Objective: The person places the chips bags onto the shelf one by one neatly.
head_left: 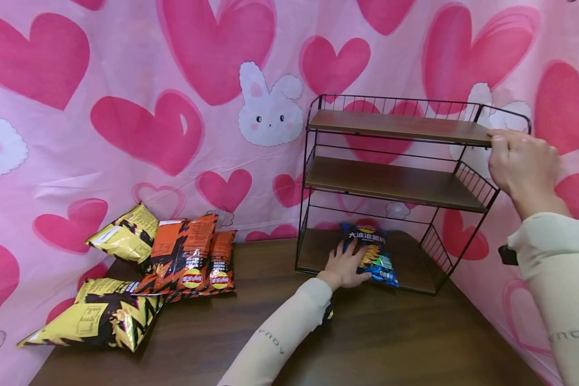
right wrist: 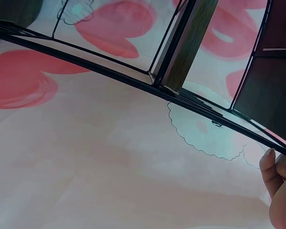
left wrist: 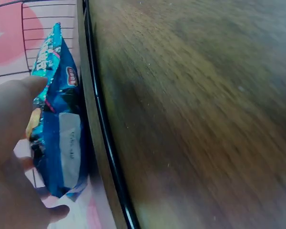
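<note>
A blue bag of potato chips (head_left: 373, 252) lies on the bottom board of a three-tier black wire shelf rack (head_left: 395, 182) with brown boards. My left hand (head_left: 347, 266) rests on the bag's near left side, fingers spread over its front. In the left wrist view, the chip bag (left wrist: 62, 129) shows its side with a white label, and the left hand (left wrist: 12, 138) lies against its front. With my right hand (head_left: 525, 163) I grip the front right corner of the rack's top board. The right wrist view catches only part of the right hand (right wrist: 282, 183), at the black frame.
At the left of the brown table (head_left: 212, 338) lie two yellow chip bags (head_left: 108, 316) and two orange ones (head_left: 183, 254), partly overlapping. A pink cloth (head_left: 251, 198) with hearts and rabbits hangs behind the table and along its sides. The rack's upper two boards carry nothing.
</note>
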Tool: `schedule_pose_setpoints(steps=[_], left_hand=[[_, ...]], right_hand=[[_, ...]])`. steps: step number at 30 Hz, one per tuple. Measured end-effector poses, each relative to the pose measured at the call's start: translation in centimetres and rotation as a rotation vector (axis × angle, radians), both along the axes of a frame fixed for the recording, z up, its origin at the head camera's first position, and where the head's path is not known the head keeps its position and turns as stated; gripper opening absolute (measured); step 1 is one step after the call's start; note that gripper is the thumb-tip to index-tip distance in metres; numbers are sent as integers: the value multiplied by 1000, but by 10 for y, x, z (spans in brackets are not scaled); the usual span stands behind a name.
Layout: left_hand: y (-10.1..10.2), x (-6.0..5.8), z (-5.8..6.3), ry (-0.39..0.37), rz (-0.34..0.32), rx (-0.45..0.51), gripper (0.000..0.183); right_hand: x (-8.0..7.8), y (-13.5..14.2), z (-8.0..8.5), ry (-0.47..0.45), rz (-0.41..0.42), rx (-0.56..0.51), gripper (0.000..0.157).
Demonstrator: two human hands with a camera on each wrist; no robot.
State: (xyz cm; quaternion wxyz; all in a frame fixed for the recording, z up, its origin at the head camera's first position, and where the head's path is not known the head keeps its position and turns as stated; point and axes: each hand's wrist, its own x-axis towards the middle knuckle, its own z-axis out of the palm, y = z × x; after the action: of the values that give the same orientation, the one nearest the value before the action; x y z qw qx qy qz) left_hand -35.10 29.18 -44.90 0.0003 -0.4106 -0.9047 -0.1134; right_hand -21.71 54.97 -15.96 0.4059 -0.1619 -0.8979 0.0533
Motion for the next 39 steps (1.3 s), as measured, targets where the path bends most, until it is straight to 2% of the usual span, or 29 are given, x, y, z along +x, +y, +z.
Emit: schedule_pose_setpoints(steps=[3, 8, 13, 18, 22, 29, 35, 39], left_hand=[[-6, 2, 5, 66, 0, 23, 70], [-21, 7, 17, 135, -21, 61, 59], [-45, 12, 30, 170, -42, 108, 48], [-71, 14, 42, 190, -93, 143, 37], [-94, 17, 50, 168, -105, 143, 28], [-149, 15, 58, 162, -35, 138, 19], [-200, 2, 63, 234, 69, 129, 28], [-237, -6, 69, 279, 159, 140, 34]], right_hand=[[-1, -1, 0, -11, -13, 0, 58], [-2, 0, 0, -23, -29, 4, 58], [-5, 1, -1, -52, -34, -2, 59], [-7, 1, 0, -12, -33, 11, 60], [-9, 2, -2, 26, 7, -6, 61], [-10, 2, -9, 88, 68, -19, 58], [-13, 3, -13, 180, 130, -50, 56], [-16, 8, -15, 278, 201, -73, 54]])
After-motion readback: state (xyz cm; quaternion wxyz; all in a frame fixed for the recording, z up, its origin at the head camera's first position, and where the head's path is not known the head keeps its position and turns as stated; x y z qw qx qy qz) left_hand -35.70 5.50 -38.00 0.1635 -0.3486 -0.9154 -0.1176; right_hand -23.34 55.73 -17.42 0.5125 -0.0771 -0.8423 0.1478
